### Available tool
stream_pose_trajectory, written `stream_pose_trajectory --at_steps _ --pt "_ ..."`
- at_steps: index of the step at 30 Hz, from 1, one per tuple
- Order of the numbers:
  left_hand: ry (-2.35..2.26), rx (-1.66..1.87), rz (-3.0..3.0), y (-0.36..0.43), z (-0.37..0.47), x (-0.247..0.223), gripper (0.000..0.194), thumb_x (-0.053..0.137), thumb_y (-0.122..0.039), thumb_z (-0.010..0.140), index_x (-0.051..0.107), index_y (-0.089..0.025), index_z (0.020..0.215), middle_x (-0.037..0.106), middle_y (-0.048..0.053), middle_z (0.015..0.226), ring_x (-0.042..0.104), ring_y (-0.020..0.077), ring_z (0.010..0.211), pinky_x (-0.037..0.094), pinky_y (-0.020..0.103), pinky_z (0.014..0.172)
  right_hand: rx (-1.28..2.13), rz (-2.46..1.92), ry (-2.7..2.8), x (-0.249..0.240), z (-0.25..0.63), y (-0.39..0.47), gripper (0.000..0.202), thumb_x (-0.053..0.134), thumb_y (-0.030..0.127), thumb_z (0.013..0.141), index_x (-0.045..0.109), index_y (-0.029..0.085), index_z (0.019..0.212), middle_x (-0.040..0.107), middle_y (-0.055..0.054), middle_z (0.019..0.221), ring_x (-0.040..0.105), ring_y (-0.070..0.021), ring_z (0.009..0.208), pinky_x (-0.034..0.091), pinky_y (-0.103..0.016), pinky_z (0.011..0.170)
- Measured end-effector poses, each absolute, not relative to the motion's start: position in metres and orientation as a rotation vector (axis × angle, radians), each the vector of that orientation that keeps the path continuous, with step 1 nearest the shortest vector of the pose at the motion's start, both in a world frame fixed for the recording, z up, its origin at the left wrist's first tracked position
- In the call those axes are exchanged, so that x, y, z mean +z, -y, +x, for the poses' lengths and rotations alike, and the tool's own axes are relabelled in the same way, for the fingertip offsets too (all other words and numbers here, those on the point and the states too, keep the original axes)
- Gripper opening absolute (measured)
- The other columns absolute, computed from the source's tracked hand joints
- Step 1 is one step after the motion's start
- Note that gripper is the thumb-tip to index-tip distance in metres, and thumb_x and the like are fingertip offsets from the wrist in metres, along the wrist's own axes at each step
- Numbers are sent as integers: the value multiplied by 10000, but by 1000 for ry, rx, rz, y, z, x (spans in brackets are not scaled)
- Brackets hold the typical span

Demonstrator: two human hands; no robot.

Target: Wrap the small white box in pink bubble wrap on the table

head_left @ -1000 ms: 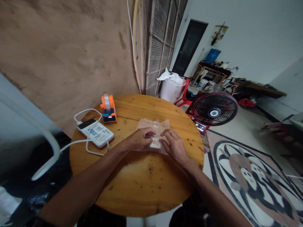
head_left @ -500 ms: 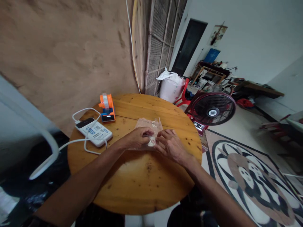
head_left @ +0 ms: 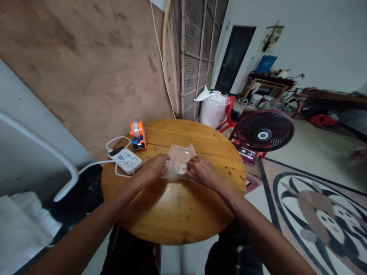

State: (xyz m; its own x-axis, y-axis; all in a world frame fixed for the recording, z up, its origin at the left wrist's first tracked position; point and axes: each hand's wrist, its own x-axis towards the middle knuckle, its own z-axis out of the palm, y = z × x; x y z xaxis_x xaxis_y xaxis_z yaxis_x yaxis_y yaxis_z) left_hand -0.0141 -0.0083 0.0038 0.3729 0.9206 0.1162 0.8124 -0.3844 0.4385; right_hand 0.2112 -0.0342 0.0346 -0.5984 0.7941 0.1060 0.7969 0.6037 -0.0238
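Observation:
A small clear plastic bag (head_left: 180,159) with something pale inside lies on the round wooden table (head_left: 174,214). My left hand (head_left: 151,168) grips its left edge. Its right edge is pinched by my right hand (head_left: 200,171). Both hands rest on the tabletop with the bag stretched between them.
An orange and blue tape dispenser (head_left: 138,135) stands at the table's far left. A white power bank with a phone (head_left: 125,159) and white cable lies near it. A red floor fan (head_left: 263,131) stands right of the table, a white sack (head_left: 212,108) behind it.
The view has pulled back and risen. My hands have spread a little apart along the bag's edges, and the bag now lies flatter between them.

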Motion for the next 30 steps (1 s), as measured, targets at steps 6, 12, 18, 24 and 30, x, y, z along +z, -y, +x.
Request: stream_pose_trajectory --at_steps 6,12,18,24,30 --pt "-1768 774 1979 60 -31 -22 465 528 -381 831 534 -114 1211 623 136 1115 627 240 944 502 358 836 60 -1400 2705 35 211 35 148 614 285 881 648 144 904 667 -98 954 600 -190 865 382 -256 684" --pt "-1748 652 1616 43 -26 -20 678 533 -529 819 405 -79 1309 670 88 840 624 170 571 401 224 413 -94 -1307 2749 33 212 29 216 634 354 868 667 141 879 685 -114 971 587 -233 971 355 -323 826" --pt "-1742 483 1455 18 -16 -8 580 599 -574 762 566 -96 1088 541 -19 467 433 114 332 271 203 347 -147 -1290 2758 32 212 29 223 631 361 868 680 143 887 696 -112 973 586 -239 978 348 -330 827" --pt "-1669 515 1376 15 -7 -11 298 641 -423 756 602 -129 782 477 -53 450 412 76 371 303 182 385 -151 -1285 2769 36 211 31 232 621 347 867 689 130 915 701 -122 991 588 -256 1005 358 -338 821" --pt "-1726 580 1386 17 11 -8 168 600 -285 763 628 -120 778 485 -50 483 415 77 414 302 186 413 -177 -1334 2744 35 209 31 245 583 336 872 707 129 914 710 -141 981 603 -258 989 361 -346 839"
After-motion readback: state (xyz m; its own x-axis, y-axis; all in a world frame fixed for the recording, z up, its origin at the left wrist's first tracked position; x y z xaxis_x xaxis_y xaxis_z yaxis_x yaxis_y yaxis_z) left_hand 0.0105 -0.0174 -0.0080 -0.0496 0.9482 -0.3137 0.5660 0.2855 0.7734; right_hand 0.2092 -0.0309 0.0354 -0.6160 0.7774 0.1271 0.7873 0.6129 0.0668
